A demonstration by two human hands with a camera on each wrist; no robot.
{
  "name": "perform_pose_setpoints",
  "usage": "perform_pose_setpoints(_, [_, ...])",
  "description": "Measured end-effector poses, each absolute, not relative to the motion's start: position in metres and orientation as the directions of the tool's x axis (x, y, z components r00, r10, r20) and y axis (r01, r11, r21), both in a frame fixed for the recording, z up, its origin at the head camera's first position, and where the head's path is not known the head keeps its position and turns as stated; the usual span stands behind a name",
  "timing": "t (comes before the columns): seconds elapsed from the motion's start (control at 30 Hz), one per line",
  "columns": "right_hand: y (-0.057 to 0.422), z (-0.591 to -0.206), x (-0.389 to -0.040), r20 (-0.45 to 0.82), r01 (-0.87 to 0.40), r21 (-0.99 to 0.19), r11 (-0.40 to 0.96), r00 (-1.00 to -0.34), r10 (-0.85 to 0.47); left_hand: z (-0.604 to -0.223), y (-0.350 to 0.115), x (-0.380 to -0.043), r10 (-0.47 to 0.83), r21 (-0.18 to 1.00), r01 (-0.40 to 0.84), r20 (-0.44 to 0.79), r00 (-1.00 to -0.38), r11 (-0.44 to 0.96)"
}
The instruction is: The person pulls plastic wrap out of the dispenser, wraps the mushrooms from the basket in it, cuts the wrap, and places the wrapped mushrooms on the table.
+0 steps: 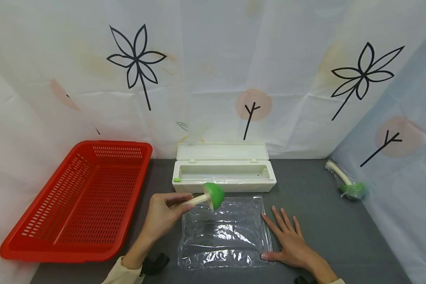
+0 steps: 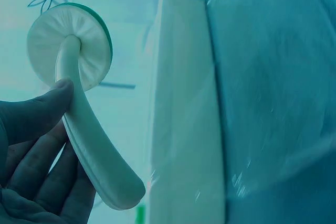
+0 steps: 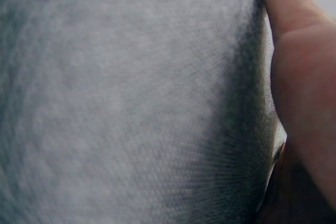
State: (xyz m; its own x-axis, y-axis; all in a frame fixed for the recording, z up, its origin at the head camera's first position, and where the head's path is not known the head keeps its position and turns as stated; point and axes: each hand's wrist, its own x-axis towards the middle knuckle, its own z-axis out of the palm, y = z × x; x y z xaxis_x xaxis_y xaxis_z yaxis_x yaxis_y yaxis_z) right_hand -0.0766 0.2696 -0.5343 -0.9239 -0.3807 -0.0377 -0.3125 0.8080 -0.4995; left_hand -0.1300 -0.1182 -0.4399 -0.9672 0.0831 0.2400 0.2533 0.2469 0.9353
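In the head view my left hand (image 1: 165,215) pinches the pale stem of a toy mushroom (image 1: 214,196) with a green cap, held above a sheet of clear plastic wrap (image 1: 223,232). The left wrist view shows the thumb across the stem of the mushroom (image 2: 97,145), just below the cap's white underside. My right hand (image 1: 291,240) lies spread out, thumb and index fingertip at the wrap's right edge. Behind the wrap stands a white wrap dispenser box (image 1: 223,187), its lid raised. Only part of the right hand (image 3: 304,66) shows in the blurred right wrist view.
A red perforated basket (image 1: 92,213) stands on the left of the grey table (image 1: 340,236). At the far right, another green-capped mushroom (image 1: 348,183), covered in clear wrap, lies beside the patterned cloth (image 1: 213,79) hanging around the table.
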Motion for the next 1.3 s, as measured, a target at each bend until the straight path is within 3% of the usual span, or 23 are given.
perform_pose_setpoints(0.23, [0.270,-0.536,-0.077,-0.037,-0.303,-0.485,0.821,-0.930,-0.365,-0.456,-0.083,-0.131,0.153,0.959,0.197,0.167,-0.974,0.205])
perform_pose_setpoints(0.63, [0.270,-0.537,-0.076,-0.051,-0.290,-0.504,0.813,-0.930,-0.363,-0.486,-0.040,-0.139,0.309,0.941,0.202,0.114,-0.944,0.271])
perform_pose_setpoints(1.13, [0.269,-0.536,-0.077,-0.069,-0.276,-0.490,0.827,-0.934,-0.352,-0.510,-0.023,-0.139,0.316,0.902,0.188,0.061,-0.947,0.389])
perform_pose_setpoints(1.3, [0.271,-0.541,-0.077,-0.029,-0.299,-0.497,0.815,-0.933,-0.360,-0.508,-0.021,-0.138,0.309,0.835,0.220,0.064,-0.949,0.504])
